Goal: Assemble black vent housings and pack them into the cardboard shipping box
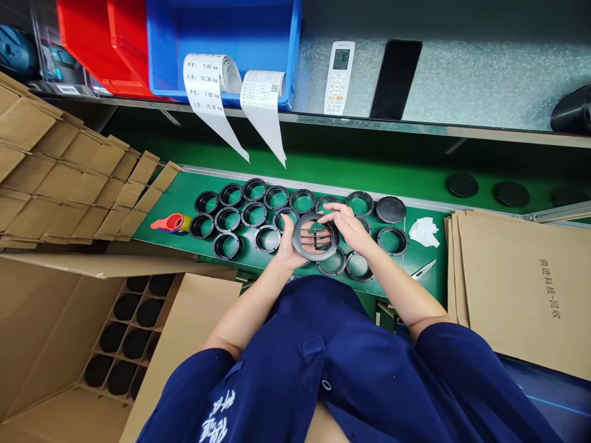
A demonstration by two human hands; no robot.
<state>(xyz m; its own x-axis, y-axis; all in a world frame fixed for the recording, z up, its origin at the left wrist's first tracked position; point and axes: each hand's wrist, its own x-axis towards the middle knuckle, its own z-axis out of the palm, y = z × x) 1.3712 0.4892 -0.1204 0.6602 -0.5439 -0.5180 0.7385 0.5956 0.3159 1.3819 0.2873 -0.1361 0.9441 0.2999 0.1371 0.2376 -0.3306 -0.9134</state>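
Observation:
A round black plastic ring (298,247) with a wide flange and thin crossbars in its opening is held up over the green bench. My left hand (287,245) is closed round its left side, thumb up along the rim, with fingers showing behind the opening. At the upper right rim, my right hand (346,227) has its bent fingers on the ring; its thumb is hard to make out. Below and behind both hands stand several similar black rings (253,214) in loose rows. A solid black disc (390,210) tops one at the back right.
On the bench are a crumpled white tissue (424,232), a utility knife (423,269) and a red-orange object (172,223). Flat cardboard (521,277) lies right; an open carton (50,320) with black parts in dividers stands left. Overhead, a shelf holds a blue bin (221,37).

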